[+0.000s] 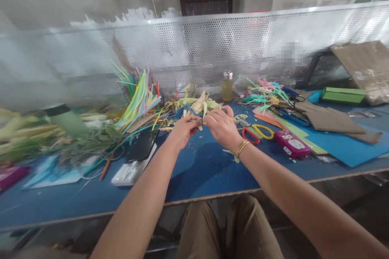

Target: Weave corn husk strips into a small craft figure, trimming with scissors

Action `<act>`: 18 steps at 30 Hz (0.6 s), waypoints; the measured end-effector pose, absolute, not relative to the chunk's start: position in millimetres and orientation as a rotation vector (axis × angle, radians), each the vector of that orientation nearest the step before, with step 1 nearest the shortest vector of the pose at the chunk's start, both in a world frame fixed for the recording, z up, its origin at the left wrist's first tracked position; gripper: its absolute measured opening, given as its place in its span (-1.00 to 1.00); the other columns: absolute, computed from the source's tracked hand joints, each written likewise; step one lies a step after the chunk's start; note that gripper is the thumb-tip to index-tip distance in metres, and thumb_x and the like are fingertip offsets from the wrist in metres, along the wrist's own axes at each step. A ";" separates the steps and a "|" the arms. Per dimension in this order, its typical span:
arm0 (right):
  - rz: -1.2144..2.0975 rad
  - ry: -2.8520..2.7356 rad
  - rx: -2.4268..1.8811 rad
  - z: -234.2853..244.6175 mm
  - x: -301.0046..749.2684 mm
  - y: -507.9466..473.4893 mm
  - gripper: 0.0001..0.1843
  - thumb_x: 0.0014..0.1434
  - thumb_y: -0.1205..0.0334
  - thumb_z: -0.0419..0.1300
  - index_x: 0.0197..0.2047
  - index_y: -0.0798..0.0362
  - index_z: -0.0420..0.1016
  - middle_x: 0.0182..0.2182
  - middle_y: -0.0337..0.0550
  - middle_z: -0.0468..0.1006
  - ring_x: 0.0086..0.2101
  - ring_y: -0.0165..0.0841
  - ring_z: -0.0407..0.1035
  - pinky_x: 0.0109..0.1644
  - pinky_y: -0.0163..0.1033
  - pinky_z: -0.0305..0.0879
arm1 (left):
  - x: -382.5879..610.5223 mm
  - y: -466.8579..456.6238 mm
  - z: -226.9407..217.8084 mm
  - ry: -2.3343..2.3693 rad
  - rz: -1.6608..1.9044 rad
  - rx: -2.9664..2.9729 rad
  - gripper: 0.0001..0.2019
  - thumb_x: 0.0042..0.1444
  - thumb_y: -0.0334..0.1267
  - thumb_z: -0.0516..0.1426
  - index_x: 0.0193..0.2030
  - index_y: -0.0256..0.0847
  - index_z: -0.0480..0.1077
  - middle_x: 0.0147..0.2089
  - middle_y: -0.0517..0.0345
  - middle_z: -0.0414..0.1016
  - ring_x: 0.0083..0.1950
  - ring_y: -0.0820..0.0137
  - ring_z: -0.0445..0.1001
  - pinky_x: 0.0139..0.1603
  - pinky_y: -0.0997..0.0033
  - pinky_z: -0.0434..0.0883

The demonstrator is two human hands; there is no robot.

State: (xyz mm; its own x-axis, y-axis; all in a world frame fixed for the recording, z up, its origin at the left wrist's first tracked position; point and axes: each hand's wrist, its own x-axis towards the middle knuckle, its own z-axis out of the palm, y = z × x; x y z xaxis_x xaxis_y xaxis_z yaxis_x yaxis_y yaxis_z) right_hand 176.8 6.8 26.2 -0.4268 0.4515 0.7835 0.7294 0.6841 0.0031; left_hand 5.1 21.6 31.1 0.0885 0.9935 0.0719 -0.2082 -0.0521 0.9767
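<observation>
Over the blue table, my left hand (185, 130) and my right hand (221, 126) meet with fingertips almost touching. Both are closed in a pinch on a small pale strip of dried husk (200, 127), mostly hidden by the fingers. Just behind them lies a heap of dried corn husks (199, 104) with a strand of blue yarn (183, 111) across it. Scissors with red and yellow handles (258, 131) lie open to the right of my right hand. On the left, a black phone (142, 145) rests partly over a white object (132, 171).
Colourful pipe cleaners (138, 99) stand in a bunch at the back left, near a green-bodied container (65, 120). A glass bottle (227, 87) stands by the perforated metal screen (209, 48). To the right are a purple box (292, 144), cardboard pieces (331, 120) and blue paper (349, 145).
</observation>
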 end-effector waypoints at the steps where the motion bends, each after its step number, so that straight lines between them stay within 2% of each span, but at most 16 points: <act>1: -0.425 -2.081 -0.915 24.7 176.2 7.9 -0.74 0.39 0.23 -0.03 -0.27 -0.02 0.45 -0.27 -0.10 0.58 -0.12 -0.22 0.34 0.16 -0.01 -0.03 | 4.3 21.7 31.2 0.972 1.260 1.179 -0.71 -0.36 -0.32 0.43 -0.45 -0.24 0.47 -0.54 0.26 0.40 -0.56 0.58 0.27 -0.49 0.51 0.18; 9: 0.009 -1.870 -0.995 13.1 172.4 17.5 -0.86 0.31 0.21 0.04 -0.27 0.02 0.37 -0.38 -0.14 0.51 -0.31 -0.27 0.35 -0.13 -0.17 0.13 | 3.6 19.9 29.8 0.955 1.260 1.365 -0.69 -0.22 -0.21 0.41 -0.29 -0.18 0.53 -0.54 0.28 0.37 -0.56 0.55 0.21 -0.52 0.49 0.06; 13: 0.176 -1.782 -0.968 8.7 173.5 22.8 -0.88 0.26 0.19 0.07 -0.31 0.02 0.33 -0.45 -0.20 0.46 -0.42 -0.34 0.30 -0.28 -0.25 0.15 | 4.0 19.2 28.0 0.963 1.236 1.449 -0.64 -0.22 -0.24 0.41 -0.21 -0.17 0.54 -0.52 0.29 0.37 -0.53 0.54 0.23 -0.49 0.49 0.10; 18: 0.226 -1.743 -0.961 7.2 174.9 24.9 -0.86 0.22 0.18 0.11 -0.37 0.00 0.29 -0.46 -0.21 0.45 -0.42 -0.35 0.31 -0.31 -0.26 0.16 | 5.2 18.5 27.8 0.993 1.245 1.471 -0.65 -0.22 -0.24 0.42 -0.22 -0.17 0.55 -0.47 0.26 0.42 -0.49 0.53 0.27 -0.43 0.47 0.17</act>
